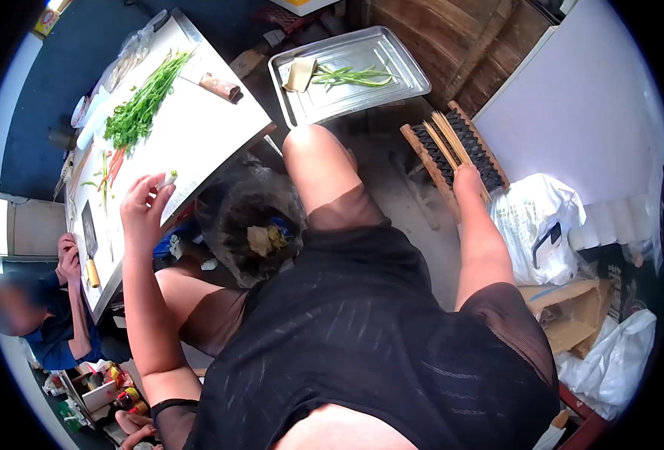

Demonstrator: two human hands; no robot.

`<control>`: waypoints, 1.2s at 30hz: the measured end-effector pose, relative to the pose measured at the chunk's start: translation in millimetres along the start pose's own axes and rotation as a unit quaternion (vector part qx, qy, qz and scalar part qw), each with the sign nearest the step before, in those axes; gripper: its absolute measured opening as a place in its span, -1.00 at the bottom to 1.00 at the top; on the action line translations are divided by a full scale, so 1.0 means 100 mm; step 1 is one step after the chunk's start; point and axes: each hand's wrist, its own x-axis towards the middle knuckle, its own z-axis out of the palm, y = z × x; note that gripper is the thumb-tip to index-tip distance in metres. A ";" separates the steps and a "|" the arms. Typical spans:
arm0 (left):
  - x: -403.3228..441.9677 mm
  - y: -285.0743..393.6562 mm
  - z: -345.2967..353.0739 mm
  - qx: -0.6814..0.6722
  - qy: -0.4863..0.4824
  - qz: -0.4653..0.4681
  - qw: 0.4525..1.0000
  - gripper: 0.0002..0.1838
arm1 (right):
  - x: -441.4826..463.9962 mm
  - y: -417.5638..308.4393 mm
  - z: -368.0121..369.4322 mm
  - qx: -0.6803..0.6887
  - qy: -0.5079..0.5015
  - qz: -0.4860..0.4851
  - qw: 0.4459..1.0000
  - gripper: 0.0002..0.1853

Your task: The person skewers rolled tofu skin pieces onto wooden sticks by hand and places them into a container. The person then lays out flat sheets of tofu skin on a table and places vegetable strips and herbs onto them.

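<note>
My left hand [146, 201] is raised over the near edge of the white table [197, 124], its fingertips pinching a small white and green piece [168, 178]. Below a bunch of leafy greens [143, 105] on that table lie red and green strips [111, 169]. On the right, my right hand [468, 180] is at the lower end of a bundle of thin wooden sticks [444, 139], with its fingers hidden. The sticks rest on a stool [424, 154] with a black woven seat and wooden rails. Green stalks [351, 76] and a tan block [300, 74] lie in a metal tray [408, 84].
A cleaver [90, 232] lies at the table's near left, beside another person's hands [68, 259]. Another knife handle [221, 87] is at the back. A lined bin [231, 217] stands between table and legs; a white bag [534, 217] and cardboard box [572, 315] are right.
</note>
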 end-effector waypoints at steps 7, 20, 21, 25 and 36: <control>0.26 -0.49 0.30 -0.046 0.008 -0.064 0.997 -0.71 | 0.19 0.08 -0.12 -0.083 0.008 0.007 0.997 -0.72; 0.20 -0.50 0.41 -0.289 -0.050 -0.288 0.912 -0.67 | -0.49 -1.64 -1.35 0.230 0.013 -0.260 0.938 -0.85; 0.20 -0.51 0.43 -0.289 -0.049 -0.290 0.911 -0.67 | -0.80 -2.03 -1.44 0.349 -0.093 -0.225 0.905 -0.85; 0.21 -0.56 0.46 -0.313 -0.040 -0.298 0.901 -0.71 | -1.64 -2.79 -1.41 0.308 -0.209 -0.454 0.810 -0.63; 0.25 -0.55 0.40 -0.307 -0.039 -0.309 0.899 -0.71 | -2.14 -3.33 -0.86 0.355 -0.238 -0.523 0.738 -0.66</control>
